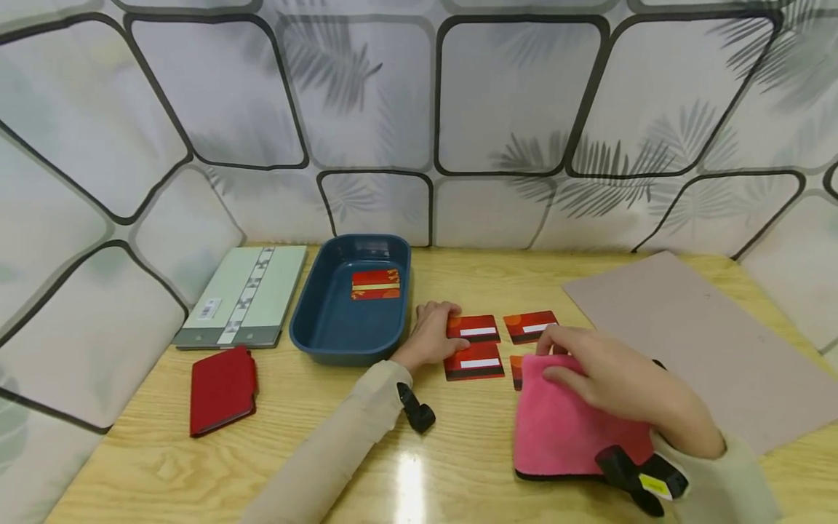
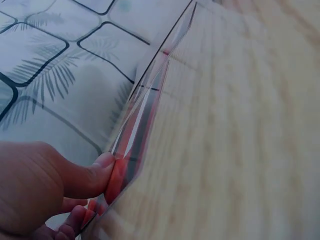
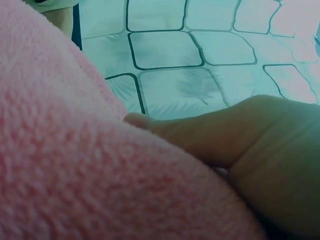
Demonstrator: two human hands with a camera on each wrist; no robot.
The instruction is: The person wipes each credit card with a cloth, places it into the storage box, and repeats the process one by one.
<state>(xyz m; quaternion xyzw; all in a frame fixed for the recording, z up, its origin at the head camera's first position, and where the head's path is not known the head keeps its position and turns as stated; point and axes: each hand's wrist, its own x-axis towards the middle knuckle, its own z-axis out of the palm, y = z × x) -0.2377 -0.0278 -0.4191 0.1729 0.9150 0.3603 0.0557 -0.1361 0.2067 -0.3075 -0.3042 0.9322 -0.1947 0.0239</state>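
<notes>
Red cards with white strips lie flat in two columns on the table. My left hand rests at the left edge of the upper left card, its thumb over the border with the lower left card. In the left wrist view the thumb presses at the card edge. My right hand pinches the upper edge of a pink plush cloth with dark trim. Right above the cloth lies the upper right card; the lower right card is mostly hidden by the cloth.
A blue tub holding a red and gold packet stands left of the cards. Farther left are a pale green album and a red wallet. A beige mat lies at the right.
</notes>
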